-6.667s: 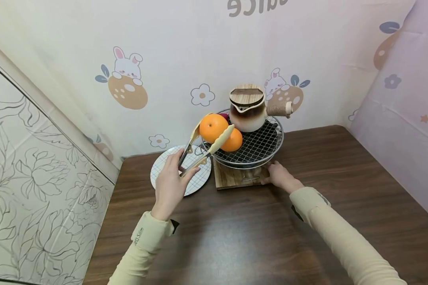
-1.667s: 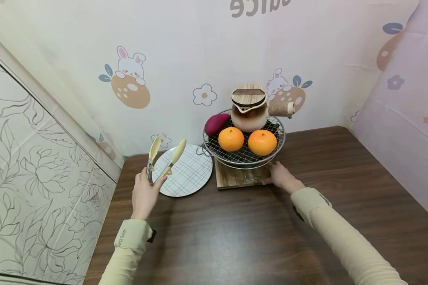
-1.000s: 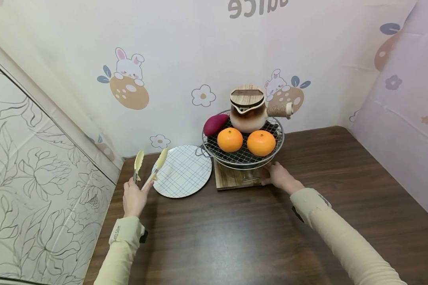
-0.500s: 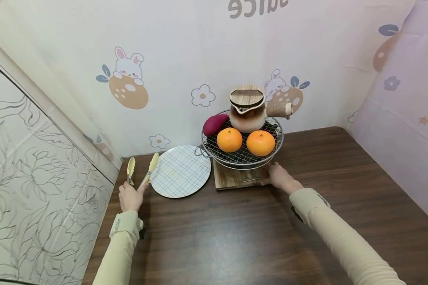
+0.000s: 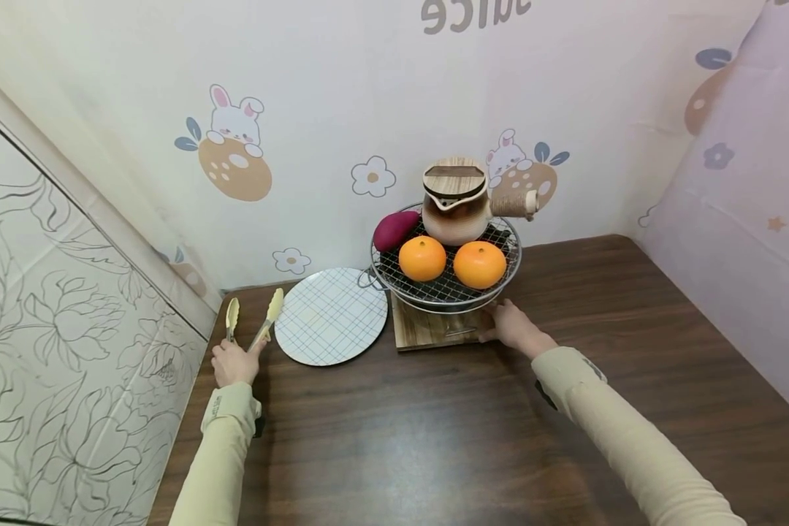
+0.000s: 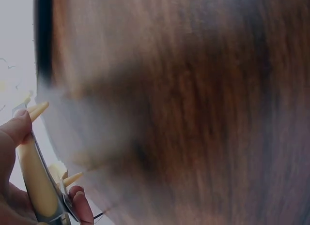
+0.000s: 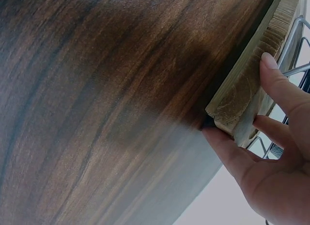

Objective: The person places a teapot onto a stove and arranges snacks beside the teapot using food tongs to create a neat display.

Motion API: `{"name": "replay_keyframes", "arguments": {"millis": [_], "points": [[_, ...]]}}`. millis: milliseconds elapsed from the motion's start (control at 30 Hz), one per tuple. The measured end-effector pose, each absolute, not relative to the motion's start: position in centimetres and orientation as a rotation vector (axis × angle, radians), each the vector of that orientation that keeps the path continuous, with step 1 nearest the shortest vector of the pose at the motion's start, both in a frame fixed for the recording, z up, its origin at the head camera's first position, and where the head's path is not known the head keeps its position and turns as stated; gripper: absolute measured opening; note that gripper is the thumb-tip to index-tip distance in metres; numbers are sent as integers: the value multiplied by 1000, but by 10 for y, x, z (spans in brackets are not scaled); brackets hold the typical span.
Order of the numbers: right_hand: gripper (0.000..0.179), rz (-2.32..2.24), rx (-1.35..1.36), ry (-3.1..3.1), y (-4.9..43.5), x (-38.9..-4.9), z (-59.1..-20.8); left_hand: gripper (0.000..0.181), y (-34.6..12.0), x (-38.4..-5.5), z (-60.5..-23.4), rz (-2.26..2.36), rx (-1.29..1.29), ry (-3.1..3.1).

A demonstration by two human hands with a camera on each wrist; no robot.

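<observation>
My left hand holds a pair of kitchen tongs with cream tips, spread apart and with nothing between them. The tongs are at the table's left side, beside a white plate with a blue grid. In the left wrist view, the thumb lies along one arm of the tongs. My right hand grips the front right corner of a wooden board; in the right wrist view its thumb presses the board's side. Above the board stands a round wire grill.
On the grill sit two oranges, one left and one right. A purple sweet potato lies behind them, beside a lidded pot with a rope-wrapped handle. A patterned curtain hangs behind the brown table.
The orange once between the tongs now sits at the grill's front right. My left hand has carried the tongs left, past the plate, and lower. My right hand stays at the board.
</observation>
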State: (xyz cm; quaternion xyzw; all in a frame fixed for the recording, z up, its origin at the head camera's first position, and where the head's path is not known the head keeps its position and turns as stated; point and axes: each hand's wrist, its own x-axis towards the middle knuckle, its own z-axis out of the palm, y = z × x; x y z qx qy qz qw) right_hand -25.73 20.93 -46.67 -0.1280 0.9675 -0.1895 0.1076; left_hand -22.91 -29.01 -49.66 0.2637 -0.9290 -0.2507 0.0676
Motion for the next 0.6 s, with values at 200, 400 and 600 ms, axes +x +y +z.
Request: {"name": "replay_keyframes", "arguments": {"millis": [200,400,600], "points": [[81,-580,-372,2839,209,-256,-466,78,-289,-229,-502,-685,815,-2797],[81,-566,-365,2823,209,-256,-467,73,-286,-229,-505,-622,808,-2770],[74,-492,-387,2849,208,-252,-469,78,-285,-230,-509,-585,870,-2828]]}}
